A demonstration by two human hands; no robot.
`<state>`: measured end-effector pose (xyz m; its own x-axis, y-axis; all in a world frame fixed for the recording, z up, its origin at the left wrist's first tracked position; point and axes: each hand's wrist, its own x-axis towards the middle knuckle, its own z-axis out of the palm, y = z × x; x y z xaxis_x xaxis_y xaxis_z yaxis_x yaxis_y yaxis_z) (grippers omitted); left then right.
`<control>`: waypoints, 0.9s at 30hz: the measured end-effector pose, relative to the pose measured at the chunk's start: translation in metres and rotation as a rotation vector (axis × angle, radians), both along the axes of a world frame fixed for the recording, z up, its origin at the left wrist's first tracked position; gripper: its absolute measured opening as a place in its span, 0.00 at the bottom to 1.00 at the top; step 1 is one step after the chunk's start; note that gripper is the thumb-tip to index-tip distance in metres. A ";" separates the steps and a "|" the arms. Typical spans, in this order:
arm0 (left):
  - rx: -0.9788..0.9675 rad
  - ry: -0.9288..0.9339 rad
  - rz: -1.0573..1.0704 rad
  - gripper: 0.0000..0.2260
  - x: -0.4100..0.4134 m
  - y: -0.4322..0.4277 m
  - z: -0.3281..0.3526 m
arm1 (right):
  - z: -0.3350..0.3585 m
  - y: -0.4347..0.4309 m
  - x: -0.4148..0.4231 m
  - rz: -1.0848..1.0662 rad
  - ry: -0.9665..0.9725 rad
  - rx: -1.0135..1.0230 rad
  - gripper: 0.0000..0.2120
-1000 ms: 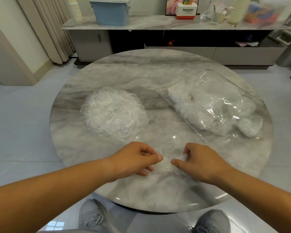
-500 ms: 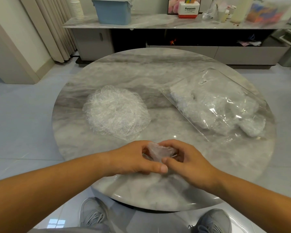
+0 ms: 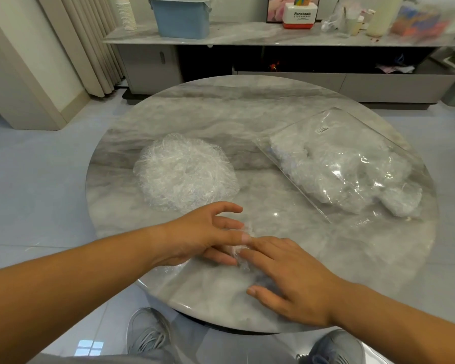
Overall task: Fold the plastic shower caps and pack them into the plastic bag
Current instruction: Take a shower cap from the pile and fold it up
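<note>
Pressed flat now onto the desk [image 3: 221, 114], no longer pinched up between the hands as half a second back: one crumpled shower cap [image 3: 238, 251], near the front edge. Head view: left hand [image 3: 205, 237] spread loose, fingertips touching it; right hand [image 3: 294, 279] laid flat, fingers straight on it. Further back, pile of caps [image 3: 184, 174] left of centre, part-filled plastic bag [image 3: 347, 169] toward the right edge. Folding seemingly near done; next, probably gripping the wad and finding the bag's opening.

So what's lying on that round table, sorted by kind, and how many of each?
Heap of loose shower caps: 1, single caps uncountable
Plastic bag holding caps: 1
Single cap touched by the left hand and right hand: 1
Total: 3
</note>
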<state>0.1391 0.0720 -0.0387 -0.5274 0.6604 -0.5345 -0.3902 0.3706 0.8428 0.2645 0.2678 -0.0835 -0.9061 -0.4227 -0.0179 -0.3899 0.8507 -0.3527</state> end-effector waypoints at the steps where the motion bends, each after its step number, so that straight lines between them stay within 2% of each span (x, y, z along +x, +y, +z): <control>1: -0.003 -0.009 0.005 0.25 -0.001 0.000 0.001 | 0.001 -0.001 0.000 -0.009 -0.009 0.022 0.28; 6: -0.027 -0.013 0.069 0.13 -0.004 0.002 0.007 | -0.002 -0.001 -0.002 -0.055 -0.003 0.094 0.30; 9: -0.126 0.186 0.112 0.11 -0.008 0.003 0.006 | -0.004 0.001 -0.002 -0.082 0.025 0.139 0.29; 12: -0.273 0.463 0.037 0.15 -0.012 0.004 -0.003 | -0.005 -0.001 -0.002 -0.073 0.015 0.177 0.30; 15: -0.358 0.567 -0.043 0.22 -0.012 0.008 -0.011 | -0.001 0.001 -0.004 -0.048 -0.028 0.140 0.31; 18: -0.365 0.510 -0.078 0.26 -0.013 0.014 -0.012 | 0.001 0.008 -0.004 -0.017 -0.069 0.052 0.29; 21: -0.389 0.463 -0.132 0.24 -0.012 0.020 -0.015 | 0.000 0.014 -0.001 -0.044 -0.149 -0.125 0.28; 27: -0.352 0.358 -0.118 0.16 -0.011 0.027 -0.019 | 0.010 0.016 0.004 -0.364 -0.216 -0.485 0.22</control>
<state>0.1281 0.0992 -0.0573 -0.6509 0.5388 -0.5348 -0.0383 0.6803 0.7320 0.2685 0.2840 -0.0739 -0.9905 -0.0950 -0.0998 0.0162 0.6391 -0.7690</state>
